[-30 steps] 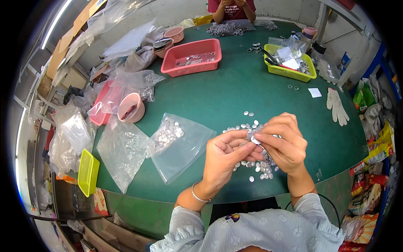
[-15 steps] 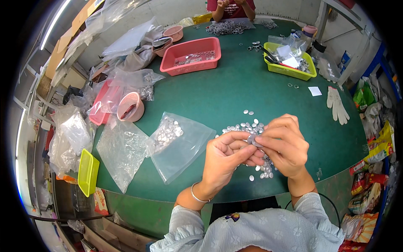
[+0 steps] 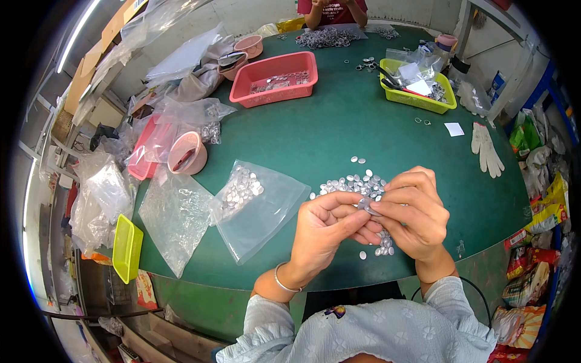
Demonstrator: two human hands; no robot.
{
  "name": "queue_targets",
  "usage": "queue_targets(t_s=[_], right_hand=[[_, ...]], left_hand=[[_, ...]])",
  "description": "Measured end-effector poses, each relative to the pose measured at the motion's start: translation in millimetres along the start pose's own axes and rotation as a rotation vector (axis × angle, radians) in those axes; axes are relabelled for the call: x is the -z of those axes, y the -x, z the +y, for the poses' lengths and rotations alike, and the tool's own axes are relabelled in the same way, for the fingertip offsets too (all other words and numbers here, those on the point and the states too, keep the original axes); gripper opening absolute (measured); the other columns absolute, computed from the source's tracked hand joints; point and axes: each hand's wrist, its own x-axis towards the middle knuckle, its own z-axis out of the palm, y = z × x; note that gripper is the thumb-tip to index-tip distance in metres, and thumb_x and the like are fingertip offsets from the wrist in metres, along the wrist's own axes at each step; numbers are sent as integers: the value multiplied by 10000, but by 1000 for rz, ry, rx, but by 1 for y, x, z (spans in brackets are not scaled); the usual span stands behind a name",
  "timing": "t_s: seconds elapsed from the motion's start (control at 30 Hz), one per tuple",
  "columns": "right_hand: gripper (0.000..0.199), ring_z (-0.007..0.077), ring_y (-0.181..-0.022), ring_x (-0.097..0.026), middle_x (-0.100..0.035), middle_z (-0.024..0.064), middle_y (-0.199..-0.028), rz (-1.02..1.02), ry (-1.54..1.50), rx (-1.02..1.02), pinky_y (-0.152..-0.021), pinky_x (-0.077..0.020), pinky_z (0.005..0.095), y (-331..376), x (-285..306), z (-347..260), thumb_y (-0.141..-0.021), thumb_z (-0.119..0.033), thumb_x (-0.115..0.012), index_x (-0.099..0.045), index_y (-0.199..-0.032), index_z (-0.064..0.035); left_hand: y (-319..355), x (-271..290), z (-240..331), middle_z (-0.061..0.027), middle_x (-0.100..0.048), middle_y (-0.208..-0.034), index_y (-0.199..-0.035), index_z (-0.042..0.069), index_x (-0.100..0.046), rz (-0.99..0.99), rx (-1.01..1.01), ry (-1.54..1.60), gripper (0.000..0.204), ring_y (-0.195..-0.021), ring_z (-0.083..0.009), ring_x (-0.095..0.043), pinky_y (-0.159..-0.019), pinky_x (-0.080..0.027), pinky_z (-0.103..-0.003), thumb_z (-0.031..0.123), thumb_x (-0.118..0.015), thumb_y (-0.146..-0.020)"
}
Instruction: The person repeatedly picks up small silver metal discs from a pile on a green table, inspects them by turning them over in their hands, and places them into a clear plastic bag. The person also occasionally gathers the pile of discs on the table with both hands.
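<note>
Over the near right part of the green table, my two hands meet fingertip to fingertip. My left hand (image 3: pixel 325 228) pinches a small grey oval piece (image 3: pixel 364 204) between thumb and forefinger, its other fingers curled beneath. From the other side my right hand (image 3: pixel 417 212) grips at the same spot; whether it has a second oval is partly hidden by its fingers. Below and behind the hands lies a loose pile of silvery oval pieces (image 3: pixel 345 183), some covered by my hands. Left of them, a clear plastic bag (image 3: pixel 266 212) lies flat with more such ovals (image 3: pixel 243 189) inside.
A pink tray (image 3: pixel 275 97) and a yellow-green basket (image 3: pixel 420 101) stand farther back. A pink cup (image 3: pixel 188 153), a yellow-green tray (image 3: pixel 127 248) and plastic bags (image 3: pixel 177 221) are at left. A glove (image 3: pixel 486 151) lies at right. Another person (image 3: pixel 334 13) sits across, behind metal rings (image 3: pixel 327 37).
Both hands keep nearly the same place. My right fingers have shifted slightly against the oval piece, and my right hand sits a little farther right.
</note>
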Motion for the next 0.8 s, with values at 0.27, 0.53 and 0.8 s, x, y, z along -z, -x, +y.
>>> queue_targets(t_s=[0.27, 0.53, 0.8], right_hand=[[313, 253, -751, -566, -591, 82, -798, -118, 120, 40, -682, -416, 367, 2, -6, 9, -628, -40, -648, -654, -938, -2], [230, 290, -803, -547, -595, 119, -874, -226, -118, -272, -718, -416, 356, 10, -29, 45, -775, -3, -593, -603, -1005, -9], [446, 312, -1000, -541, -574, 150, -1029, -1024, 107, -439, -831, -456, 408, 75, -82, 83, -663, -169, -747, -577, -1050, -25]], left_hand=[[-18, 15, -11, -131, -639, -770, -1051, -26, -521, -92, 37, 185, 174, -530, -121, -575, -477, -457, -204, 84, -512, -917], [-30, 21, -13, -47, -581, -802, -1051, -5, -544, 188, -67, 367, 204, -594, -40, -441, -467, -329, -153, 140, -530, -909], [-33, 26, -14, -200, -566, -1110, -1182, -90, -459, 167, -166, 368, 328, -1022, -225, -573, -867, -500, -277, 59, -511, -894]])
